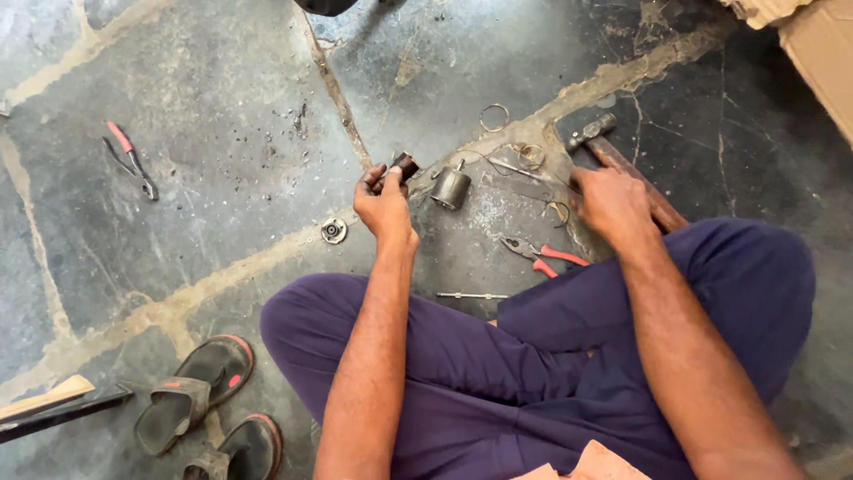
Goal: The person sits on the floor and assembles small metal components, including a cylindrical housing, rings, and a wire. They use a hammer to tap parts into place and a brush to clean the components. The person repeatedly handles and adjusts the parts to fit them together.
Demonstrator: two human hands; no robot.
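Note:
I sit cross-legged in purple trousers on a dark stone floor. My left hand (384, 203) holds a small dark cylindrical part (406, 165) up by its fingertips. My right hand (610, 203) reaches down over the wooden handle of a hammer (606, 144) and small metal bits on the floor; whether it grips anything is hidden. A grey metal cylinder (451, 188) stands between the two hands. Red-handled pliers (542, 254) lie below my right hand, and a thin metal pin (472, 295) rests near my knee.
A round bearing-like disc (333, 230) lies left of my left hand. A second pair of red-handled pliers (131, 160) rests far left. Wire rings (494, 117) lie farther out. Sandals (200, 384) sit at bottom left, a cardboard box (822, 53) at top right.

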